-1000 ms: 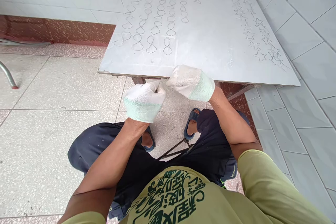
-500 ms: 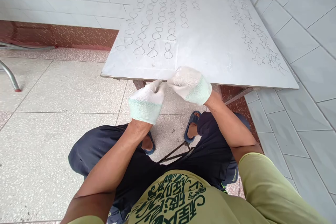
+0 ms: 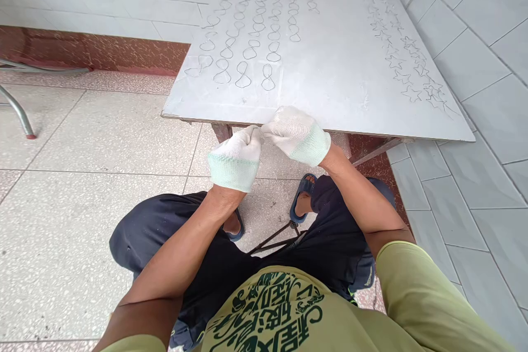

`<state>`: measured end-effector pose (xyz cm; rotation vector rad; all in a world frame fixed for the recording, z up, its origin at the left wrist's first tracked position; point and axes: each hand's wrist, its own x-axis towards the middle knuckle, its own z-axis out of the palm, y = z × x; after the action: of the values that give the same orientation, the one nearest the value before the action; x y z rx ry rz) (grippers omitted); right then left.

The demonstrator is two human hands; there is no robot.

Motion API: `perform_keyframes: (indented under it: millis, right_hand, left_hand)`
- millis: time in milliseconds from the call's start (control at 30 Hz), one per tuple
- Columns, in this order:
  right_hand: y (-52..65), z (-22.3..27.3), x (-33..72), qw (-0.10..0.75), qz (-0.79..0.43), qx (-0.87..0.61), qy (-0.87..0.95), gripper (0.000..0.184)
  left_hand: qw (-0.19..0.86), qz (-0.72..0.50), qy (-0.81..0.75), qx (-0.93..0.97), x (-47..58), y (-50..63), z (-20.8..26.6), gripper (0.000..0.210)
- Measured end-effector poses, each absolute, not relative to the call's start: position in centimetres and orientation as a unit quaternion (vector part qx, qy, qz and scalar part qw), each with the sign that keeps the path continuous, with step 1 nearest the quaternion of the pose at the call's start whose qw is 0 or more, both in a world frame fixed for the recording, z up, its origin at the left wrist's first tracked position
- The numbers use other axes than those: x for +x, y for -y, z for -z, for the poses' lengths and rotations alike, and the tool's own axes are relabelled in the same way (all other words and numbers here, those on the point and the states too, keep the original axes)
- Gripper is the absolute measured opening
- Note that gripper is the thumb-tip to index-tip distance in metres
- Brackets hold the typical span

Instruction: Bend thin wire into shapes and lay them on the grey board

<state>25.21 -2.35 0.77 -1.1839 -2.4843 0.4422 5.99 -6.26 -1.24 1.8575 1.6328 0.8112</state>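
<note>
My left hand [image 3: 237, 157], in a white knit glove with a pale green cuff, is closed in a pinch at the board's front edge. Against its fingertips, my gloved right hand [image 3: 297, 135] pinches too. Both seem to hold a thin wire, mostly hidden by the fingers; faint strands show below them. Just beyond lies a figure-eight wire shape [image 3: 268, 77] on the white board [image 3: 330, 77]. Several more figure-eights [image 3: 252, 49] run in rows toward the back left. Star-shaped wire pieces [image 3: 411, 93] lie in two rows on the right.
White tiled walls close off the board's back and right side. Beneath it are a wooden leg [image 3: 223, 132] and a brace [image 3: 377, 149]. A curved metal tube leg [image 3: 18, 110] stands at far left on the speckled floor [image 3: 103, 220]. My knees are below the board.
My left hand has shifted slightly right, closing the small gap to my right hand's fingertips. The view has turned a little; the wire shapes on the board lie as before.
</note>
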Motion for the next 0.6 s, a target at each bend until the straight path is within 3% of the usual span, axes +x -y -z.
perform_keyframes:
  millis: [467, 600]
  right_hand:
    - [2.2, 0.3, 25.6, 0.22, -0.161, -0.418, 0.867, 0.044]
    - [2.3, 0.4, 25.7, 0.213, -0.146, -0.421, 0.87, 0.041]
  left_hand:
    - [0.234, -0.271, -0.624, 0.694, 7.1, 7.5, -0.1, 0.036]
    - [0.269, -0.286, -0.607, 0.691, 6.8, 6.9, 0.0, 0.031]
